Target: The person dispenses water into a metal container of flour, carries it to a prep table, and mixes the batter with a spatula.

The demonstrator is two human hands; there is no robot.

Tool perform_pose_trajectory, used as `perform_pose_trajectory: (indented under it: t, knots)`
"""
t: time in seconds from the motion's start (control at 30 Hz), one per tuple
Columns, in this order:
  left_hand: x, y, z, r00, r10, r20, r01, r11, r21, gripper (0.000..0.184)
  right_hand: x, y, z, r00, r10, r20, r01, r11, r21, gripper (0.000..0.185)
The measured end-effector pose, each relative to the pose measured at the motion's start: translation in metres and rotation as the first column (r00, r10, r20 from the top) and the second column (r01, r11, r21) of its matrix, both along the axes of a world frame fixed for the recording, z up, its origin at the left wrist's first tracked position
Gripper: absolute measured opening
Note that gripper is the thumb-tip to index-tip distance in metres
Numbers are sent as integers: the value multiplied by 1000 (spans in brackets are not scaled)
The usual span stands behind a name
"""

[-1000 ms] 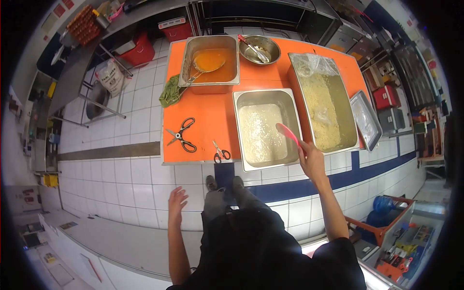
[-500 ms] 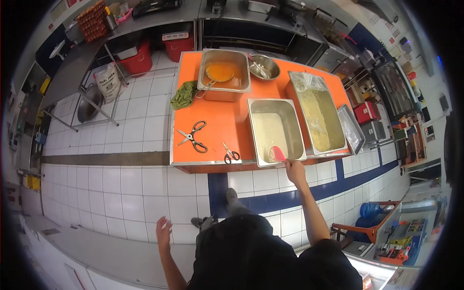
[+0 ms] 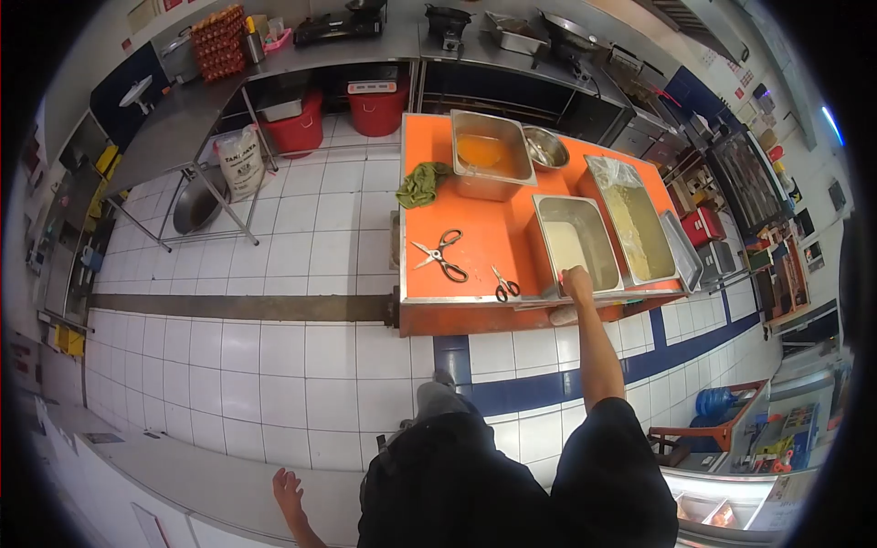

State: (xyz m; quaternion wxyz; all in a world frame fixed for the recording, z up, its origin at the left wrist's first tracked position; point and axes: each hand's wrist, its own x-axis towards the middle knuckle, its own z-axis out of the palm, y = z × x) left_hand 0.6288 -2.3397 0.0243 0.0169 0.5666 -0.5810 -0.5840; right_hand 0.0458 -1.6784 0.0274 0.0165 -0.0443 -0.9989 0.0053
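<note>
My right hand (image 3: 575,283) is at the near rim of a deep metal pan (image 3: 598,219) that holds pale, creamy liquid. Its fingers are closed around a pink-red spatula (image 3: 560,276), mostly hidden by the hand now. My left hand (image 3: 289,490) hangs low on the left, away from the table, holding nothing, with its fingers apart and slightly bent. Left of the pan lie small scissors (image 3: 504,287) and larger black-handled scissors (image 3: 445,256), blades spread. To the right stands a long metal pan (image 3: 630,215) of yellowish food, partly under clear plastic.
On the orange table (image 3: 425,219) are a metal pan of orange liquid (image 3: 493,187), a green cloth (image 3: 420,184) and a steel bowl (image 3: 548,151). Behind are steel counters (image 3: 365,53), red buckets (image 3: 379,110) and a white sack (image 3: 240,164). A water bottle (image 3: 717,402) stands lower right.
The view has shifted, so the table appears farther right. My right hand has moved over the pan's near left corner, covering most of the spatula. My left hand is lower in view.
</note>
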Motion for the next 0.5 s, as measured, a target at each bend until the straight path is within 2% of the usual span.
perform_pose_trajectory:
  t: [0.03, 0.1, 0.13, 0.2, 0.23, 0.27, 0.33, 0.4, 0.43, 0.47, 0.5]
  knots:
    - [0, -9, 1, 1000, 0, -7, -1, 1000, -2, 56, -3, -9, 7, 1000, 0, -7, -1, 1000, -2, 40]
    - [-3, -30, 4, 999, 26, -35, -27, 1000, -13, 55, -1, -25, 34, 949, -289, -126, 264, 947, -184, 40]
    - [-7, -42, 6, 1000, 12, -28, -13, 1000, -13, 55, 3, -29, 45, 946, -303, -120, 279, 943, -182, 40]
    - [-26, -66, 9, 999, -50, -10, 50, 998, -26, 54, 3, -38, 70, 887, -440, -143, 411, 891, -193, 38]
    - [-40, -79, 10, 998, -64, -9, 63, 998, -21, 54, 8, -44, 73, 838, -480, -260, 391, 860, -328, 40]
    - [-55, -94, 13, 995, -100, -5, 100, 994, -42, 53, 7, -44, 67, 832, -489, -261, 402, 856, -324, 40]
    - [-80, -127, 4, 989, -151, 3, 151, 987, -54, 52, -6, -13, 25, 959, -269, -91, 250, 952, -178, 43]
    - [-97, -177, -27, 923, -384, 36, 379, 885, -271, 51, -9, 6, -3, 947, -292, -132, 269, 949, -166, 40]
    - [-105, -197, -22, 918, -395, 34, 390, 882, -264, 51, -8, 5, -5, 929, -321, -185, 307, 946, -100, 37]
    - [-113, -221, -13, 817, -563, 120, 573, 776, -264, 51, -10, 4, -5, 907, -343, -244, 344, 938, -39, 35]
    - [-127, -246, -8, 679, -704, 206, 732, 633, -251, 51, -9, 15, -6, 994, -5, 106, -22, 967, 253, 30]
